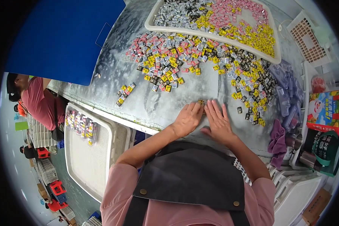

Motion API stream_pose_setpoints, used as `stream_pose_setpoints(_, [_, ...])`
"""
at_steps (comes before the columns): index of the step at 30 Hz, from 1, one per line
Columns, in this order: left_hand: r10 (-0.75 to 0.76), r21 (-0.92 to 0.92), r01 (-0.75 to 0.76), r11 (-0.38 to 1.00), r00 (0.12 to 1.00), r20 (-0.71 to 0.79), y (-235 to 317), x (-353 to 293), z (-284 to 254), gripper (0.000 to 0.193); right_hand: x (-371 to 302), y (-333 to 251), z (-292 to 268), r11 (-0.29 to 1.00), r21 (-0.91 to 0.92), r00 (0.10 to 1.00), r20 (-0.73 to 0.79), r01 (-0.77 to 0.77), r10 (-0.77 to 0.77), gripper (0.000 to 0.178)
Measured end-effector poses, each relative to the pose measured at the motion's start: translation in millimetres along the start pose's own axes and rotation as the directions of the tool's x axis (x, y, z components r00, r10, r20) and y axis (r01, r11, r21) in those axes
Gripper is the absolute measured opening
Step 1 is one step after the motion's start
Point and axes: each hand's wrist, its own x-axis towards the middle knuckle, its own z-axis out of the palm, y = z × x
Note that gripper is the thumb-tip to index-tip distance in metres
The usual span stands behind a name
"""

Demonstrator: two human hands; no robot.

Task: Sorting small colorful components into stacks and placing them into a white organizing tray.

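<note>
My left hand [187, 119] and my right hand [218, 122] lie side by side on the grey table near its front edge. The left fingers curl down, closed over something mostly hidden; a bit of a small yellow-and-dark piece [201, 101] peeks out by the fingertips. Flat on the tabletop, the right hand has its fingers stretched out and its thumb toward the left hand. Beyond both hands spreads a loose pile of small block-shaped pieces [164, 62] in pink, yellow, black and white. More of these form a heap [254, 88] to the right. A short double row [125, 94] sits at the left.
A white tray [214, 35] of sorted pieces stands at the back. Clear plastic cases [284, 92] and a purple cloth [277, 139] lie right. A blue panel [60, 41] covers the far left; below it, a white tray [87, 158] holds filled packs [81, 126]. Co-workers [43, 101] are further left.
</note>
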Motion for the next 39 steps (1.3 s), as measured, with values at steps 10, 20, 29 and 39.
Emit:
stream_pose_setpoints(10, [-0.545,-0.284,0.493,0.822,0.827,-0.142,-13.7,-31.3,-17.1,0.025,-5.0,7.8,-14.6,0.746,0.522,0.842,-0.093,-0.413,0.531,0.037])
stream_pose_setpoints(20, [-0.752,-0.718,0.611,0.333,0.632,0.188,-24.3,-29.2,5.0,0.019,-1.8,57.8,24.3,0.176,0.866,0.712,0.251,-0.468,0.656,0.016])
stream_pose_setpoints(29, [-0.915,-0.81,0.583,0.066,0.36,0.184,-95.0,-120.7,-86.9,0.017,154.2,-37.0,17.4,0.382,0.873,0.924,0.172,-0.304,0.342,0.009])
stream_pose_setpoints(39, [-0.996,-0.86,0.51,-0.02,0.061,0.06,-174.2,-207.8,-114.3,0.02,308.5,-130.9,81.1,0.471,0.838,0.955,0.181,-0.275,0.237,0.012])
